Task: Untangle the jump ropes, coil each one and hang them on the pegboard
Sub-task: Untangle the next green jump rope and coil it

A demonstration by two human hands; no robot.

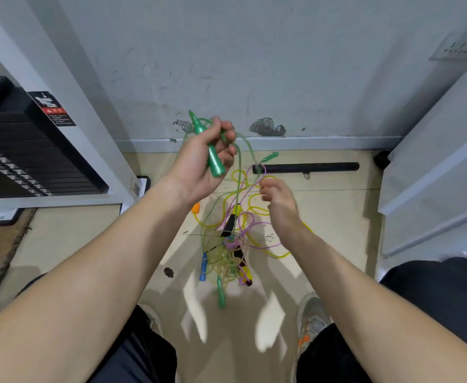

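Nearest, beside a grey shoe (312, 319), a tangle of jump ropes (226, 261) in green, yellow and purple, with blue, green and yellow-black handles, was low over the beige floor (334, 217). Above it the right hand (278, 200), fingers curled, pinched the purple rope (265, 171), and the left hand (199, 164), higher, gripped a green handle (215, 163) in its fist, the green rope (239, 167) trailing down into the tangle. Farthest, a black bar (307, 167) lay at the foot of the scuffed wall (282, 64).
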